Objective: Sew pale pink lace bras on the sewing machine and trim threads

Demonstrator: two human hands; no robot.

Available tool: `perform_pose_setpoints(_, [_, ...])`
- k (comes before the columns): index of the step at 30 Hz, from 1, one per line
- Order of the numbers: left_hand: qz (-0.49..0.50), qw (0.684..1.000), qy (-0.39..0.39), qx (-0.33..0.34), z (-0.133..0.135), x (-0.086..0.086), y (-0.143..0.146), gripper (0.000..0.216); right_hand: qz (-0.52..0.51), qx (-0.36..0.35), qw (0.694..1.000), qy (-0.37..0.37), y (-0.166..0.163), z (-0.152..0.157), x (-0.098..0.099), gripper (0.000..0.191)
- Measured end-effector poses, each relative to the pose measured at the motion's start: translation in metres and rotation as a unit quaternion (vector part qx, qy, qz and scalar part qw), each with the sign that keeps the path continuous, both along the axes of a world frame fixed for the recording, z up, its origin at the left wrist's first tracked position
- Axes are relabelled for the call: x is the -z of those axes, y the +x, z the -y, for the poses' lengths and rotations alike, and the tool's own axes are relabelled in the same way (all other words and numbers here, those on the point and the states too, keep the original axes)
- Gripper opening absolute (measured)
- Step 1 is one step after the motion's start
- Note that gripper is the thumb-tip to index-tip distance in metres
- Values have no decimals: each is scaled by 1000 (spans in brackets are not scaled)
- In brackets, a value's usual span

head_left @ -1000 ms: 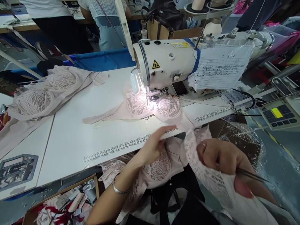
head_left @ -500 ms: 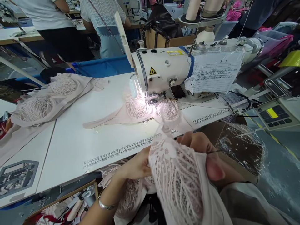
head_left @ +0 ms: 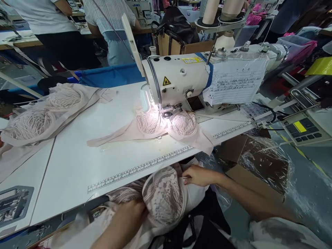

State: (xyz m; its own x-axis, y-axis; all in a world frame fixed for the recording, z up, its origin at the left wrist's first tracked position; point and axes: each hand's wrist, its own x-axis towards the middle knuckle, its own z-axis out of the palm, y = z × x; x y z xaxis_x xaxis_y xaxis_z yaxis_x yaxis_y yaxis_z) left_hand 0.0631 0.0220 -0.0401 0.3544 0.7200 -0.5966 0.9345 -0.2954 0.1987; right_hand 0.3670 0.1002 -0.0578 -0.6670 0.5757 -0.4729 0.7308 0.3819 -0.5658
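Observation:
A pale pink lace bra [head_left: 166,197] lies across my lap, below the table's front edge. My left hand [head_left: 132,211] is closed at its left side; the hand is blurred and its fingertips are hidden in the cloth. At the bra's right edge, my right hand [head_left: 198,175] pinches the fabric. A thin pale sliver shows at those fingertips, too small to name. Another lace bra [head_left: 184,124] sits flat under the lit head of the sewing machine [head_left: 178,76], with neither hand on it.
More lace bras [head_left: 33,122] are heaped on the left of the white table [head_left: 75,152]. A printed ruler [head_left: 140,169] runs along its front edge. A phone [head_left: 195,103] rests by the machine. At right are a control panel [head_left: 302,128] and a plastic-lined carton [head_left: 264,162]. Two people stand behind.
The bra in my hands has dropped from in front of me onto my lap. My right hand has moved down and left to its edge; my left hand has moved lower.

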Motion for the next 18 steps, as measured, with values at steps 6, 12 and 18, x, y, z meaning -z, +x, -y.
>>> perform_pose_setpoints(6, [48, 979, 175, 93, -15, 23, 36, 33, 85, -6, 991, 108, 11, 15, 21, 20])
perform_pose_setpoints(12, [304, 839, 409, 191, -109, -15, 42, 18, -91, -100, 933, 334, 11, -25, -30, 29])
perform_pose_setpoints(18, [168, 887, 357, 239, -209, -17, 58, 28, -4, 132, 883, 451, 6, -139, -54, 29])
